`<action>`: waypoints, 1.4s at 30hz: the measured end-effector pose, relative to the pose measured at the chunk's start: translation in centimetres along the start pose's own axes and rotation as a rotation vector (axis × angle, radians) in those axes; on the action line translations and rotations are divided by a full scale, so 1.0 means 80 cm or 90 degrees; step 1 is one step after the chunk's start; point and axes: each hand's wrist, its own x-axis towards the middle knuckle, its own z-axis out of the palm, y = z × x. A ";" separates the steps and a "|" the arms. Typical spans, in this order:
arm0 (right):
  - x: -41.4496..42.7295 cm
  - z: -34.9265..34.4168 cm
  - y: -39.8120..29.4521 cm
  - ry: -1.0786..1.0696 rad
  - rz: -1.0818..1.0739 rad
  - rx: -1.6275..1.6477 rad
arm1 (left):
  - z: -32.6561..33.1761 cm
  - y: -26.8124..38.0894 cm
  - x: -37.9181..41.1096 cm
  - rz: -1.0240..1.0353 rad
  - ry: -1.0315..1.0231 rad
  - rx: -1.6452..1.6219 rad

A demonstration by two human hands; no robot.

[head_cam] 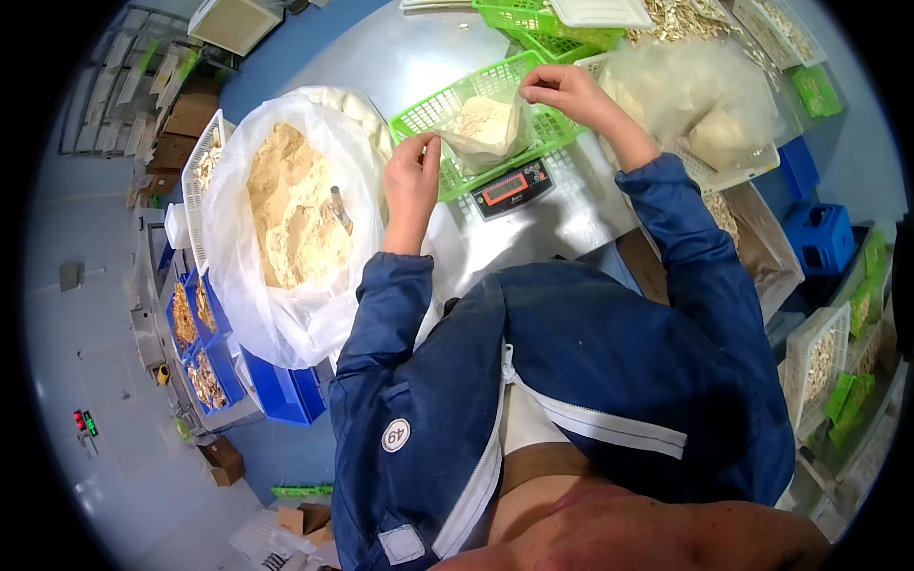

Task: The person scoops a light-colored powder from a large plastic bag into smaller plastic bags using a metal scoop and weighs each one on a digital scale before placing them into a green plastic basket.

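Note:
A small clear plastic bag of pale powder (487, 123) sits in a green plastic basket (428, 118), its mouth spread apart. My left hand (413, 175) pinches the bag's left edge. At its upper right edge, the fingers of my right hand (564, 91) pinch the film. Under the basket is a digital scale (515, 189) with a lit red display. To the left of my left hand stands a large white plastic liner bag (228, 250) with tan powder (293, 207) inside. A metal scoop or handle (340, 207) sticks out of that powder, its lower end buried.
A white crate (757, 158) with filled plastic bags (721, 132) stands to the right. Beyond it dried slices (678, 21) lie heaped near stacked green baskets (532, 18). Blue bins (207, 357) of dried pieces are at the far left. A lined carton (767, 243) stands at my right.

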 end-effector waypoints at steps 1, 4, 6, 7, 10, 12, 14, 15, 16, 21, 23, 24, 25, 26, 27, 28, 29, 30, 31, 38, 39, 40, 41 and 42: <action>-0.002 -0.001 -0.003 0.006 0.002 -0.014 | -0.001 0.003 0.000 0.010 0.000 0.008; 0.012 -0.003 -0.001 0.013 -0.004 -0.048 | -0.004 0.006 0.017 0.000 -0.014 -0.011; 0.028 -0.001 -0.003 0.026 -0.026 -0.052 | -0.006 0.013 0.035 -0.026 -0.023 -0.045; 0.031 0.000 -0.005 0.027 -0.031 -0.035 | -0.008 0.015 0.043 -0.039 -0.020 -0.055; 0.037 -0.004 -0.014 0.041 -0.048 -0.007 | -0.014 0.021 0.050 -0.049 -0.002 -0.090; 0.030 -0.009 -0.025 0.028 -0.045 -0.007 | -0.020 0.027 0.047 -0.052 0.007 -0.094; 0.026 -0.007 -0.017 0.022 -0.046 -0.018 | -0.017 0.020 0.038 -0.052 -0.001 -0.059; 0.021 -0.005 -0.012 0.018 -0.036 -0.041 | -0.013 0.015 0.034 -0.051 -0.004 -0.043; 0.015 -0.002 -0.008 0.014 -0.025 -0.063 | -0.009 0.011 0.029 -0.034 -0.010 -0.018; 0.005 0.000 0.000 -0.008 -0.019 -0.042 | 0.002 0.000 0.012 -0.087 -0.030 -0.062; 0.006 0.001 -0.008 -0.004 -0.022 -0.041 | -0.002 0.000 0.012 -0.093 -0.028 -0.070; 0.006 0.001 -0.012 0.000 -0.026 -0.054 | -0.006 0.001 0.011 -0.098 -0.034 -0.069; 0.006 0.001 -0.016 0.003 -0.029 -0.066 | -0.008 0.004 0.011 -0.103 -0.040 -0.068; 0.006 0.000 -0.020 -0.009 -0.026 -0.105 | -0.010 0.007 0.011 -0.093 -0.050 -0.032; 0.005 0.001 -0.018 -0.019 -0.034 -0.090 | -0.008 0.004 0.008 -0.094 -0.058 -0.036; 0.004 0.004 -0.012 -0.029 -0.043 -0.076 | -0.004 -0.004 0.004 -0.096 -0.066 -0.040; 0.003 0.006 -0.007 -0.040 -0.052 -0.062 | -0.002 -0.009 0.000 -0.097 -0.074 -0.044; 0.002 0.008 -0.010 -0.041 -0.031 -0.048 | -0.001 -0.008 -0.003 -0.087 -0.068 -0.058; 0.001 0.006 -0.013 -0.039 -0.029 -0.060 | -0.002 -0.006 -0.003 -0.087 -0.066 -0.061; -0.007 -0.001 -0.015 -0.082 -0.058 -0.037 | -0.008 0.008 -0.006 -0.078 -0.106 -0.027; -0.008 -0.001 -0.017 -0.083 -0.059 -0.045 | -0.009 0.010 -0.008 -0.071 -0.105 -0.020; -0.009 -0.003 -0.021 -0.083 -0.060 -0.052 | -0.010 0.011 -0.009 -0.063 -0.104 -0.013; -0.010 -0.004 -0.023 -0.083 -0.061 -0.060 | -0.010 0.013 -0.010 -0.054 -0.104 -0.007; -0.008 -0.003 -0.020 -0.084 -0.058 -0.050 | -0.012 0.020 -0.011 -0.049 -0.104 0.018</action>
